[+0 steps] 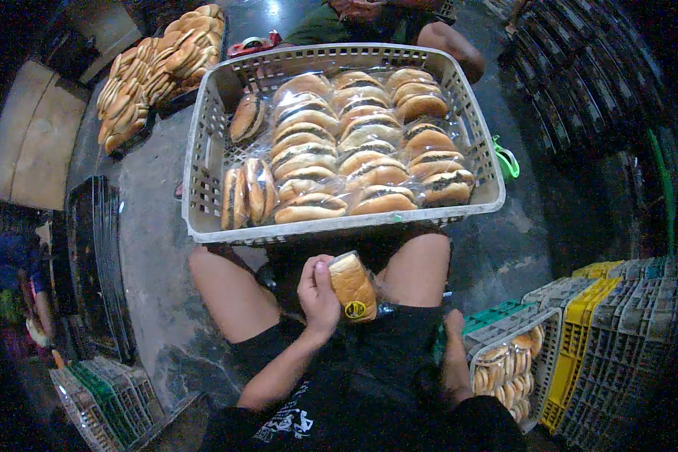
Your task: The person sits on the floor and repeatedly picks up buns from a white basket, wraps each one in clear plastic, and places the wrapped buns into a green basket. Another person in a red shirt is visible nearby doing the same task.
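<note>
My left hand (320, 294) grips a bread bun in clear plastic (352, 285) with a round yellow sticker, above my lap. Before my knees stands a whitish plastic crate (344, 224). Rows of wrapped buns with a dark filling (373, 135) fill most of it; a few stand on edge at its left side, around a gap. My right hand (453, 323) is low at my right side, beside a green-edged crate (494, 317). Its fingers are mostly hidden, and whether it holds anything does not show.
Unwrapped buns (164, 68) lie heaped on dark trays at the far left. Stacked crates (604, 339) stand at right, one holding buns (503, 373). A red tape dispenser (254, 44) and another person's knee (452, 48) are behind the big crate. Another person (20, 282) is at left.
</note>
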The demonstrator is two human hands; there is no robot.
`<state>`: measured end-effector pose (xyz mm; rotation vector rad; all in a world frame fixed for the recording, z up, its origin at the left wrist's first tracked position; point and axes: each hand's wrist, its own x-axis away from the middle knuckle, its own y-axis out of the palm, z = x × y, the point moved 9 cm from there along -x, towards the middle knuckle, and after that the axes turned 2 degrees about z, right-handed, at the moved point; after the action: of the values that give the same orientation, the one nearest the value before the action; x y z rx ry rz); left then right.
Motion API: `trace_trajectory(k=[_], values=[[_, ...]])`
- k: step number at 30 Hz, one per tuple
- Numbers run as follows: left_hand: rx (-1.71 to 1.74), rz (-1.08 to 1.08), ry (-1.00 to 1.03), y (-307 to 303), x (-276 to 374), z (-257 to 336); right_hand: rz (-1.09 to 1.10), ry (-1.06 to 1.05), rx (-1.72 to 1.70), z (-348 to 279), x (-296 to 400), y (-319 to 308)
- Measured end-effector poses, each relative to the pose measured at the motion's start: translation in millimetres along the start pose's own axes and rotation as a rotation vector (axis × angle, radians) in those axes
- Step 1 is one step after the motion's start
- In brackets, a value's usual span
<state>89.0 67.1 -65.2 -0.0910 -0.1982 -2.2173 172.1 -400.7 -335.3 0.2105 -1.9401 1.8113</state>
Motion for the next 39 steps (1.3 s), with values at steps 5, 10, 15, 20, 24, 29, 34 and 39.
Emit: trace_trajectory(k=[5, 10, 15, 20, 24, 29, 34, 39], values=[[-0.164, 0.004, 0.389, -2.0, -0.8, 32.7, 0.037, -0.561, -0.719, -117.5, 55.7, -146.0], [-0.216, -0.183, 0.803, 27.5, 23.8, 68.2, -0.351, -1.474, -0.975, -335.5, 237.5, -315.3], [-0.191, -0.150, 1.085, 12.3, 37.3, 113.9, -0.566, -1.307, -0.458, -401.7, 222.7, -278.3], [-0.071, -0.020, 0.610, -6.6, 2.0, 77.8, -0.701, -1.068, -0.709, -431.6, 191.1, -210.9], [-0.365, 0.123, 0.430, -30.9, -44.7, 77.0, -0.745, -0.844, -1.034, -447.3, 199.3, -210.2], [-0.305, 0.332, 0.498, -78.4, -163.1, 157.6, -0.050, -1.136, -0.603, -468.8, 195.8, -280.6], [-1.060, 0.642, 0.953, -80.4, -219.6, 163.3, 0.372, -1.354, 0.013, -513.0, 172.8, -250.7], [-0.427, -0.693, -0.303, -18.7, -79.6, 30.7, 0.439, -1.362, -0.123, -484.9, 178.6, -295.5]])
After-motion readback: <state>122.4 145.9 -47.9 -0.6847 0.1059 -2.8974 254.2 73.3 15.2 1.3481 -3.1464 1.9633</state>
